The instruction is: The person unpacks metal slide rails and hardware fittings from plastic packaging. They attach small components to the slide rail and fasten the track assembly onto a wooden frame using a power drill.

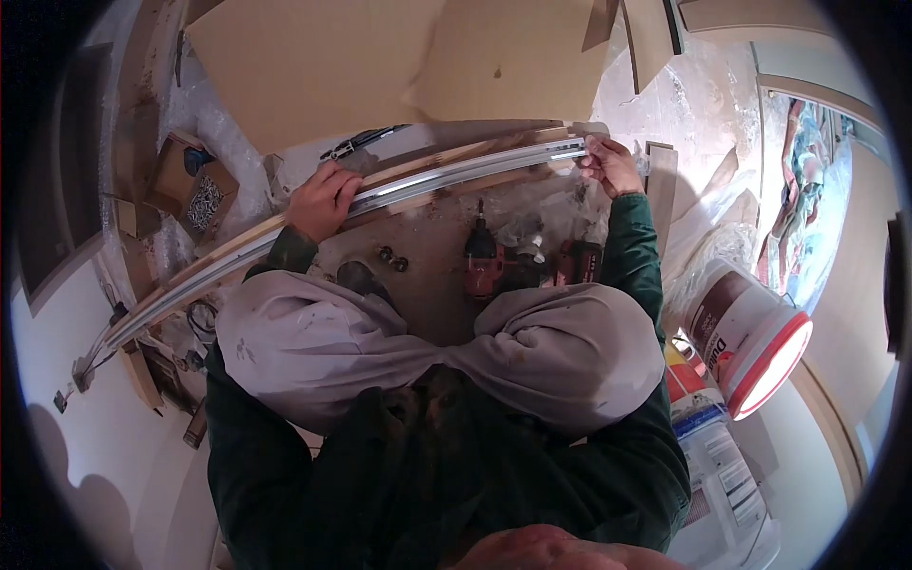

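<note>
A long silvery metal rail (456,172) runs from the lower left to the upper right in front of my knees, along a wooden strip (418,168). My left hand (324,198) is closed over the rail left of its middle, fingers curled on the metal. At the rail's right end, my right hand (611,165) pinches the tip between thumb and fingers. Whether it also holds a small part there is hidden. Just beyond my left hand lies a dark, narrow metal fitting (353,142).
Two red-and-black power drills (483,261) (578,258) lie between my knees and the rail. An open cardboard box of screws (205,201) stands left. Large cardboard (380,66) covers the far side. Buckets (750,332) stand right; plastic sheeting (703,95) covers some floor.
</note>
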`<state>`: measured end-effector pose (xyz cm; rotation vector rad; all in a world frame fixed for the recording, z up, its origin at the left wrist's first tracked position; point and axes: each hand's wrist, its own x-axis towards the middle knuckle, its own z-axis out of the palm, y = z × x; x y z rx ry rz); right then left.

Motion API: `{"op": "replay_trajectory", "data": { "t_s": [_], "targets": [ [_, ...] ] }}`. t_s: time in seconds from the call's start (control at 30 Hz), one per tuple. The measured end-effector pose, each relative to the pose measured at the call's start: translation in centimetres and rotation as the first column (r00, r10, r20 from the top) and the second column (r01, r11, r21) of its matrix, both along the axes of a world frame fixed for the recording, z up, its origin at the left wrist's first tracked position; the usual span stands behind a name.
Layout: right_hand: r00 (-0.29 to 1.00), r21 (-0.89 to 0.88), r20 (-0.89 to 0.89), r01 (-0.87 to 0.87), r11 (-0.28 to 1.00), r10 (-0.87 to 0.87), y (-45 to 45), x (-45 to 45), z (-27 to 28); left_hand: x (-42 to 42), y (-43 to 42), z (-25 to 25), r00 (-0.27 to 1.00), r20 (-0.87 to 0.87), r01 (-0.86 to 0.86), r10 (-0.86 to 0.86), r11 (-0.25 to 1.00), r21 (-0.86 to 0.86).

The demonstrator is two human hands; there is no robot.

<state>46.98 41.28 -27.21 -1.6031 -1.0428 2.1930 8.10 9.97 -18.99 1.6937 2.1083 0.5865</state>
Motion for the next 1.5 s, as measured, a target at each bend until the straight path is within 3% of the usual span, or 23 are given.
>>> {"op": "replay_trajectory", "data": {
  "t_s": [0.27, 0.77, 0.93, 1.1, 1.2, 1.27, 1.3, 1.37, 1.4, 1.47, 1.5],
  "targets": [
    [0.998, -0.032, -0.060, -0.025, 0.999, 0.023, -0.4, -0.3, -0.8, 0.1, 0.2, 0.1, 1.000, 0.005, -0.015, 0.015, 1.000, -0.022],
    [0.999, -0.008, 0.024, -0.026, 1.000, 0.026, -1.1, -0.6, -0.1, -0.1, -0.1, -0.5, 1.000, -0.012, -0.008, 0.008, 1.000, 0.025],
    [0.992, 0.115, 0.046, 0.112, 0.987, -0.118, 0.5, 1.7, 0.1, 0.0, -0.1, -0.5, 0.999, -0.019, -0.029, 0.029, 1.000, 0.007],
    [0.980, 0.074, 0.006, 0.199, 0.977, -0.200, 1.7, 3.3, -1.2, -0.1, -0.2, -0.6, 1.000, -0.014, -0.020, 0.020, 1.000, 0.020],
    [0.962, 0.146, 0.139, 0.216, 0.966, -0.236, 0.3, 2.6, 1.6, -0.2, -0.2, -0.6, 1.000, -0.003, -0.010, 0.010, 1.000, 0.023],
    [0.850, 0.495, 0.522, -0.232, 0.838, -0.073, -2.2, 2.9, 4.2, -0.1, 0.1, 0.0, 0.996, 0.072, -0.051, 0.050, 0.999, 0.002],
    [0.861, 0.485, 0.508, -0.324, 0.812, 0.040, -4.1, 2.7, 6.1, -0.3, 0.1, -0.1, 0.997, 0.056, -0.058, 0.057, 0.998, 0.001],
    [0.844, 0.481, 0.472, -0.488, 0.729, 0.253, -9.4, 2.4, 8.6, -1.3, 0.1, -1.1, 0.949, 0.277, -0.127, 0.153, 0.986, -0.111],
    [0.820, 0.485, 0.455, -0.554, 0.676, 0.346, -12.2, 2.2, 8.9, -1.8, 0.2, -1.5, 0.954, 0.255, -0.133, 0.158, 0.985, -0.113],
    [0.619, 0.400, 0.446, -0.784, 0.474, 0.646, -16.7, 2.6, 7.6, -2.7, 1.0, -2.3, 0.868, 0.444, -0.106, 0.223, 0.956, -0.273],
    [0.625, 0.413, 0.440, -0.778, 0.473, 0.644, -17.8, 2.0, 7.5, -3.0, 1.5, -2.9, 0.874, 0.433, -0.110, 0.221, 0.957, -0.267]
  ]
}}
